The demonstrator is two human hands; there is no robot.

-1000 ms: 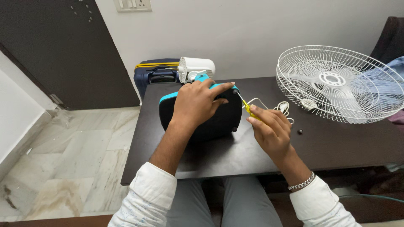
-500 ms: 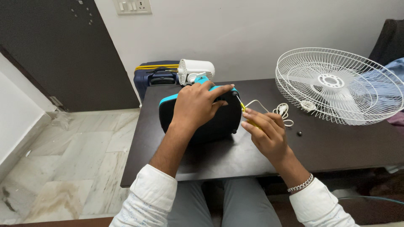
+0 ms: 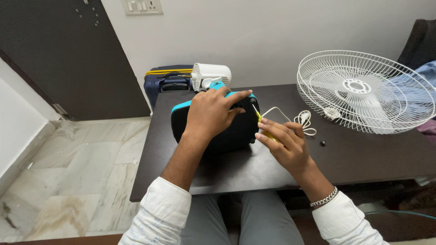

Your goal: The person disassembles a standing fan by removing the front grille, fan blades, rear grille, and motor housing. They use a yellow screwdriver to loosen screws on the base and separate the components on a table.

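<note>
Gripping starts on our left: our left hand [image 3: 212, 111] is spread over the top edge of the fan base [image 3: 213, 124], a black slab with a teal rim standing on edge on the dark counter [image 3: 254, 165], fingers curled over the rim to keep it upright. Behind it the white motor housing [image 3: 211, 75] sticks out past the counter's far edge, in front of a blue suitcase [image 3: 165, 81] on the floor.

We judge the base rigid, smooth-faced and somewhat top-heavy on its edge, so the rim looks like the sound place for a grip; the flat black face would likely slide under the palm.

Moving right, our right hand [image 3: 281, 145] is closed around a slim yellow screwdriver [image 3: 261, 121], its tip at the base's upper right corner. Just beyond lie a coiled white cord [image 3: 304, 120] and a small dark screw [image 3: 323, 143] on the counter. Farthest right, the white wire fan guard [image 3: 363, 90] rests tilted, light and probably easily bent.
</note>
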